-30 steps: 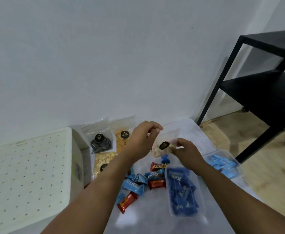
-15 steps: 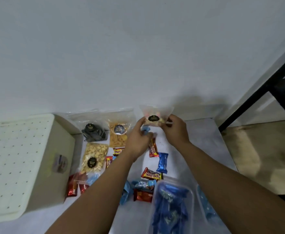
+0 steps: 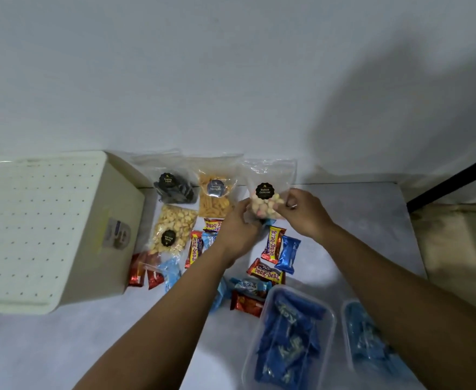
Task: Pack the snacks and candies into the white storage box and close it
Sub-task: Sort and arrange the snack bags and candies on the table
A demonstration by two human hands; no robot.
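A clear bag of small pale biscuits [image 3: 265,202] with a black round label stands against the wall. My left hand [image 3: 238,230] pinches its lower left side and my right hand [image 3: 304,212] pinches its right side. The white storage box [image 3: 99,229] sits at the left with its dotted lid [image 3: 31,220] closed on top. Three more clear snack bags lie between box and hands: a dark one [image 3: 176,190], an orange one [image 3: 214,198] and a yellow one [image 3: 173,229]. Red and blue wrapped candies [image 3: 273,244] lie scattered on the table in front.
Two clear tubs of blue-wrapped candies stand near me at the right, one [image 3: 290,342] beside the other [image 3: 363,336]. The white table [image 3: 366,220] ends at the right, with a black shelf leg [image 3: 453,178] and wooden floor beyond. The wall runs along the back.
Both hands have carried the biscuit bag away from me and set it near the wall beside the orange bag. The view has tilted down and left.
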